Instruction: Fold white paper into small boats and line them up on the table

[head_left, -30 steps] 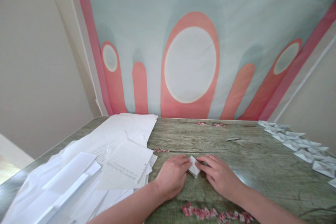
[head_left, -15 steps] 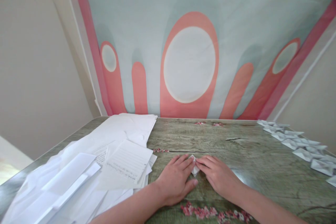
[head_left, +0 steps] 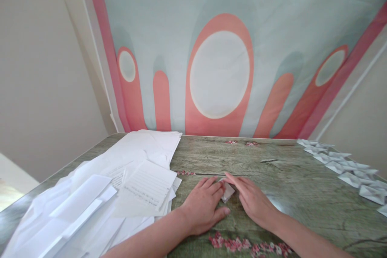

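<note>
A small piece of folded white paper [head_left: 228,192] lies on the wood-patterned table [head_left: 290,177] between my hands. My left hand [head_left: 204,205] rests flat at its left side, the fingertips on the paper's edge and the thumb spread toward me. From the right, my right hand [head_left: 252,199] reaches over the paper's far corner with its fingers stretched out. Its index fingertip is by the far corner, and the underside of this hand is hidden.
Loose white sheets [head_left: 145,145] and a lined, written sheet [head_left: 148,187] cover the table's left side. Several folded paper shapes [head_left: 350,167] stand in rows along the right edge. A wall with a pink and pale green covering [head_left: 220,125] rises behind the table.
My right hand's fingers have straightened and moved off the paper's right side toward its far corner. More of the paper shows. My left hand has barely moved.
</note>
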Available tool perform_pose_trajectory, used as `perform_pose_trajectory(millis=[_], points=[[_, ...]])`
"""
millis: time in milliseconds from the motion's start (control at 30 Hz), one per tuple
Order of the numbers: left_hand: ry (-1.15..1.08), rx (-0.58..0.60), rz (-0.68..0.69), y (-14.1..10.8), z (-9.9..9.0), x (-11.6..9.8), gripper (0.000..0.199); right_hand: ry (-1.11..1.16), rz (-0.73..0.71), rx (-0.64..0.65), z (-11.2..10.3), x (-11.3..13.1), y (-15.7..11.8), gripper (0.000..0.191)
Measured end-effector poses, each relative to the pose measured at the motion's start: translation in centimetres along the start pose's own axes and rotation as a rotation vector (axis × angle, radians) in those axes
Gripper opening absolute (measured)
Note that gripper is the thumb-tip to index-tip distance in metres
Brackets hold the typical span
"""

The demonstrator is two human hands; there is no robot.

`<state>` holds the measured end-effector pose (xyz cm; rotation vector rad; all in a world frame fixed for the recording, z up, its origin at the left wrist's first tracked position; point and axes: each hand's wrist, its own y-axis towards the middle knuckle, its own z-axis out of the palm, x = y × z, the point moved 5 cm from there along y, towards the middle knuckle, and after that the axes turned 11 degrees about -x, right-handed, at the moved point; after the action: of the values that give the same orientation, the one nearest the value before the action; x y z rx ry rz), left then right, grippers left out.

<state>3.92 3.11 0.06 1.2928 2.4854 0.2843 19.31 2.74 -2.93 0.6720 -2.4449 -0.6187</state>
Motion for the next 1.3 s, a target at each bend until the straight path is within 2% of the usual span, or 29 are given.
perform_pose_trajectory(millis=[200, 333, 433, 600, 800, 1067, 1300], points=[[-0.007, -0.009, 0.005, 0.1, -0.3, -0.1, 0.052, -0.054, -0.018, 0.060, 0.4, -0.2, 0.2, 0.060], [-0.011, -0.016, 0.007, 0.2, -0.3, -0.1, 0.051, -0.070, -0.028, 0.079, 0.1, -0.2, 0.3, 0.059], [-0.009, -0.016, 0.002, 0.2, -0.3, 0.0, 0.051, -0.039, -0.036, 0.057, -0.2, -0.1, 0.5, 0.054], [-0.002, -0.008, -0.002, 0.1, -0.2, 0.1, 0.049, -0.051, -0.167, -0.002, -0.7, 0.4, 0.4, 0.035], [-0.023, 0.015, -0.006, -0.3, -0.1, 0.2, 0.053, -0.182, -0.173, 0.047, -0.7, 0.5, 0.0, 0.037], [-0.085, 0.089, 0.053, -0.8, 0.1, 0.7, 0.057, -0.300, -0.201, 0.091, -0.9, 1.4, 0.2, 0.031], [-0.089, 0.119, 0.071, -1.0, 0.0, 0.8, 0.062, -0.473, -0.293, 0.020, 0.1, 2.4, -0.6, 0.030]])
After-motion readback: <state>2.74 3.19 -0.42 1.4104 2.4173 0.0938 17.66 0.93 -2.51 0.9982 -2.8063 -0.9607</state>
